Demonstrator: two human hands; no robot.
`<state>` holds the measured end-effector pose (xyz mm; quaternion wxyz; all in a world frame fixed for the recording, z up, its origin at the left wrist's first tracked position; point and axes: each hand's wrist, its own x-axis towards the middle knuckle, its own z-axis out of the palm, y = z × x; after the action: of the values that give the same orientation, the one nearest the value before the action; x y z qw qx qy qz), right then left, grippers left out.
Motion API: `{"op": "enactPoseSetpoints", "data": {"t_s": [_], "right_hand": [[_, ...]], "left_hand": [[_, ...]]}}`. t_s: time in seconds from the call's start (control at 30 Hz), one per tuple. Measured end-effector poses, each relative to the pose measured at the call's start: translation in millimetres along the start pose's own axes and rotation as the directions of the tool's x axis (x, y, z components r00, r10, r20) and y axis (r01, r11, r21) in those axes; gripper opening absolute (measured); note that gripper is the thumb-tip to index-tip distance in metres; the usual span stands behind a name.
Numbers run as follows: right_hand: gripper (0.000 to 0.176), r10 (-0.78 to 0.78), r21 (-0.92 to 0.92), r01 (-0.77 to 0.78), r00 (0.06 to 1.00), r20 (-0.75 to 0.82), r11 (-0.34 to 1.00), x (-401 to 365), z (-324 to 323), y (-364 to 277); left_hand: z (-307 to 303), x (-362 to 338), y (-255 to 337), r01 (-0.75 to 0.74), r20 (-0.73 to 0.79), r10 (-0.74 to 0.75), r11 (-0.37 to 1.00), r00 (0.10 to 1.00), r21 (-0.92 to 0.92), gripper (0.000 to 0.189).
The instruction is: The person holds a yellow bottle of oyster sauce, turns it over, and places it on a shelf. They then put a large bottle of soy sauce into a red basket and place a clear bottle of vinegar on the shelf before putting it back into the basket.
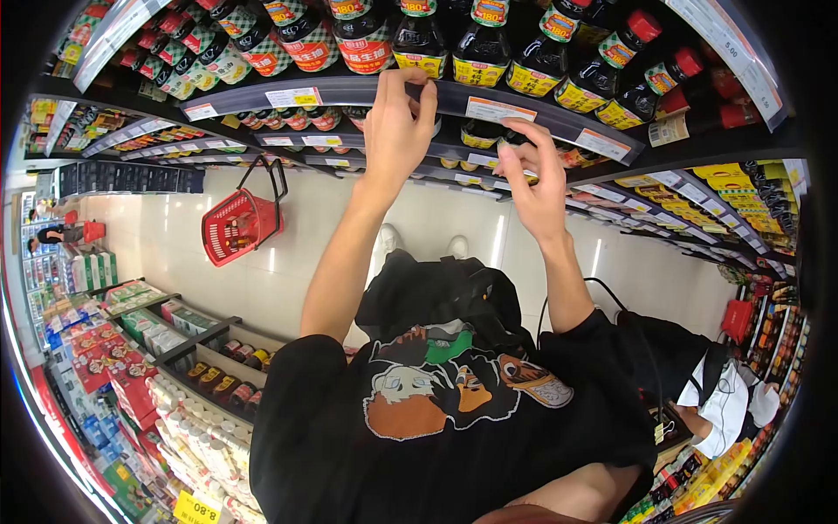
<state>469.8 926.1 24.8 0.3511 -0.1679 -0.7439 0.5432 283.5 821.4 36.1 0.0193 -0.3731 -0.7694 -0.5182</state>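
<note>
My left hand (400, 131) is raised to the shelf's front rail (340, 90), fingers bent and fingertips right below a soy sauce bottle with a yellow label (421, 57). No object shows in that hand. To its right, my right hand (534, 175) hovers in front of the rail beneath a price tag (499, 110), thumb and fingers curved and apart with nothing between them. Dark soy sauce bottles with red caps and yellow labels (482, 61) line the shelf above both hands. Red-labelled bottles (362, 48) stand further left in the same row.
A red shopping basket (234, 229) with bottles inside stands on the floor to the left. Lower shelves with more bottles run below the rail. Behind me on the left is a display of boxes and jars (188, 428). Another person (720, 402) is at the right.
</note>
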Motion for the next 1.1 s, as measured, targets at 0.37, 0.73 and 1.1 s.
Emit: {"op": "enactPoseSetpoints", "data": {"t_s": [0.37,0.73,1.1], "right_hand": [[0.030,0.100,0.078,-0.115,0.980,0.172,0.990,-16.5,34.3,14.0],[0.025,0.240,0.002,-0.245,0.949,0.204,0.969,-60.1,111.3,-1.2],[0.034,0.186,0.111,-0.187,0.982,0.020,0.976,-34.8,258.7,-72.7]], "left_hand": [[-11.5,-86.7,3.3,0.156,0.227,-0.095,0.950,0.969,-0.271,0.018],[-129.9,-177.2,-79.0,0.356,0.296,-0.300,0.920,0.907,-0.161,0.016],[-310.3,-198.2,-171.3,0.312,0.286,-0.259,0.937,0.923,-0.157,0.013]]}}
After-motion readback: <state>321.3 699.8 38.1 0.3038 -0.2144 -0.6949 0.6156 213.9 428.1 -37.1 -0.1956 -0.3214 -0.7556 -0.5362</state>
